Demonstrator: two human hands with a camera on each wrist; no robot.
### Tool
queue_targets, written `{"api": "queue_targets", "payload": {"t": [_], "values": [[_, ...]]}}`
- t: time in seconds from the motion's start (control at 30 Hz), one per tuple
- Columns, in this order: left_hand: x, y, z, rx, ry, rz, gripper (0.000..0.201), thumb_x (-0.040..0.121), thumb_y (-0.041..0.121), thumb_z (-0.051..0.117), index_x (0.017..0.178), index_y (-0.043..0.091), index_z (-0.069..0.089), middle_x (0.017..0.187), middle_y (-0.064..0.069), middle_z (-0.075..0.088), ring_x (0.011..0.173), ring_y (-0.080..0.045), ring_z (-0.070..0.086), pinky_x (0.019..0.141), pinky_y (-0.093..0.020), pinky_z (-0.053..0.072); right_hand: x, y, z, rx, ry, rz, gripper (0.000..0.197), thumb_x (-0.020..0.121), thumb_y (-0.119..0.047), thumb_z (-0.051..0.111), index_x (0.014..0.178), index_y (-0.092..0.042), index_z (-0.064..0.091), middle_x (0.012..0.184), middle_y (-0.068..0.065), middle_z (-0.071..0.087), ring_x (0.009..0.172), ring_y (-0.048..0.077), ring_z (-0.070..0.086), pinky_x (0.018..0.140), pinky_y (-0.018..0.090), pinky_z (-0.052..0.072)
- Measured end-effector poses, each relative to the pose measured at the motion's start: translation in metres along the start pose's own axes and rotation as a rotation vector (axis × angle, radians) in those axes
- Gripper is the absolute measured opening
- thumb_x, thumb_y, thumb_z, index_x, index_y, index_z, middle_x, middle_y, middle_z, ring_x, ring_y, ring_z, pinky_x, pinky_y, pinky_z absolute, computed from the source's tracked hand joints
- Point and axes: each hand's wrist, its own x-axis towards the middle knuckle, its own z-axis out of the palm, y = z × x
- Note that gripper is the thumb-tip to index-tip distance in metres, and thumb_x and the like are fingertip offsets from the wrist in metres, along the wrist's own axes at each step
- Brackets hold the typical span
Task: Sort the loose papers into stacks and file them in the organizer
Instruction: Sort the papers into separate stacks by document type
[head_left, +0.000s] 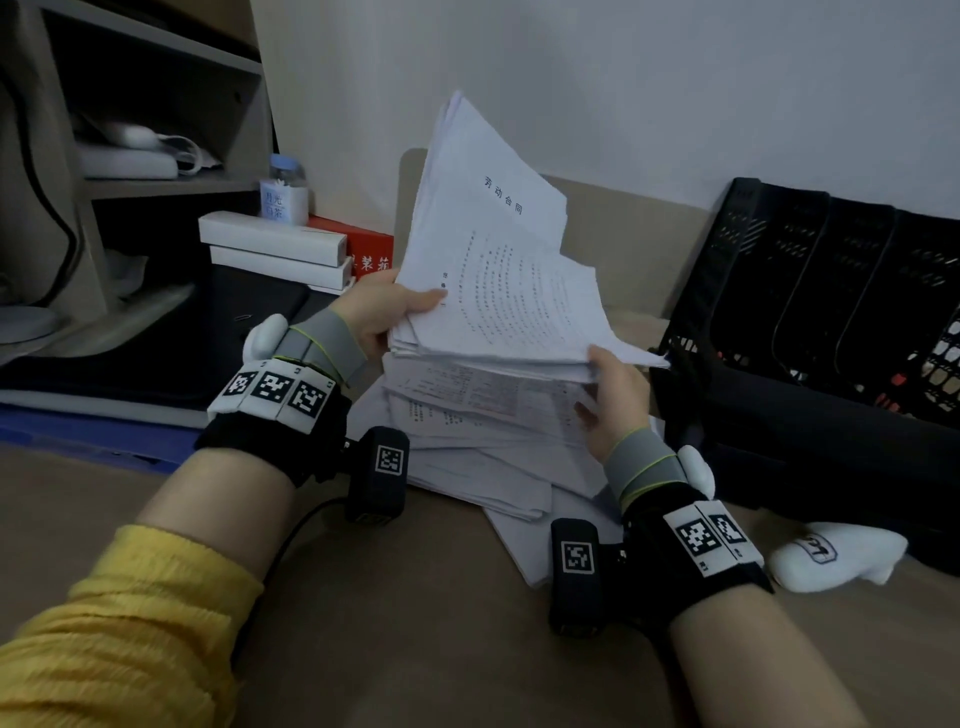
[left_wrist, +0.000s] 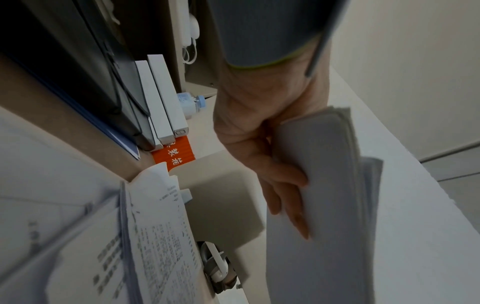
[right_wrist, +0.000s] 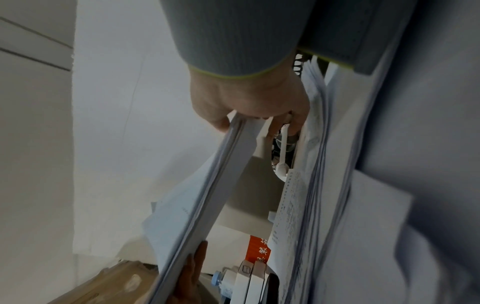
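A thick bundle of printed white papers (head_left: 498, 270) is lifted and tilted up above a loose pile of papers (head_left: 467, 436) lying on the tan surface. My left hand (head_left: 384, 312) grips the bundle's left edge, thumb on top and fingers underneath; the left wrist view shows those fingers (left_wrist: 280, 185) under the bundle (left_wrist: 324, 174). My right hand (head_left: 613, 395) pinches the bundle's near right corner, seen gripping the sheet edges (right_wrist: 233, 144) in the right wrist view. The black mesh organizer (head_left: 810, 291) with upright slots stands at the right.
White flat boxes (head_left: 275, 249), a red box (head_left: 363, 249) and a small bottle (head_left: 284, 192) sit left of the papers. A shelf unit (head_left: 130, 130) stands at the far left. A white sock-like item (head_left: 831, 556) lies near my right wrist. The wall is close behind.
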Motion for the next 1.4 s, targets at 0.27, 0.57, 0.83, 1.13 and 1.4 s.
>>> {"api": "queue_targets", "payload": {"t": [0.27, 0.57, 0.83, 1.13, 1.4], "values": [[-0.001, 0.000, -0.012, 0.084, -0.078, -0.089, 0.032, 0.093, 0.006, 0.057, 0.125, 0.002, 0.056, 0.103, -0.008, 0.067, 0.082, -0.014, 0.068, 0.077, -0.024, 0.058, 0.011, 0.004, -0.018, 0.252, 0.150, 0.205, 0.016, 0.085, -0.032, 0.052, 0.074, -0.020, 0.054, 0.063, -0.003, 0.054, 0.048, 0.014, 0.048, 0.043, 0.016, 0.037], [0.000, -0.006, -0.010, -0.040, -0.047, -0.147, 0.020, 0.101, 0.024, 0.046, 0.101, 0.010, 0.060, 0.072, 0.001, 0.075, 0.063, -0.009, 0.071, 0.051, -0.019, 0.056, 0.009, 0.000, -0.016, 0.253, 0.319, 0.071, 0.024, 0.095, 0.000, 0.029, 0.096, -0.007, 0.052, 0.050, 0.006, 0.052, 0.021, 0.007, 0.038, 0.032, 0.010, 0.031], [0.001, -0.007, -0.004, -0.054, 0.090, -0.112, 0.026, 0.102, 0.040, 0.041, 0.101, 0.019, 0.057, 0.093, 0.001, 0.065, 0.078, -0.012, 0.061, 0.053, -0.023, 0.054, 0.012, 0.003, -0.015, 0.210, 0.417, -0.023, 0.030, 0.099, -0.016, 0.034, 0.120, -0.006, 0.053, 0.089, 0.006, 0.062, 0.061, 0.016, 0.055, 0.043, 0.021, 0.039], [0.005, -0.011, 0.003, -0.027, 0.134, -0.067, 0.029, 0.101, 0.035, 0.044, 0.106, 0.009, 0.055, 0.095, -0.008, 0.063, 0.077, -0.019, 0.062, 0.048, -0.026, 0.057, -0.001, -0.003, -0.003, 0.109, 0.148, 0.017, 0.006, 0.089, -0.006, 0.049, 0.087, -0.011, 0.052, 0.064, 0.006, 0.055, 0.031, 0.005, 0.046, 0.034, 0.014, 0.032], [0.001, -0.017, 0.025, -0.065, 0.121, 0.021, 0.036, 0.098, 0.029, 0.054, 0.121, 0.002, 0.057, 0.106, -0.010, 0.066, 0.080, -0.018, 0.065, 0.056, -0.027, 0.060, -0.023, -0.006, 0.025, -0.245, -0.350, 0.098, 0.005, 0.094, -0.017, 0.054, 0.095, -0.012, 0.052, 0.057, -0.004, 0.069, 0.036, 0.009, 0.034, 0.037, 0.014, 0.022]]}}
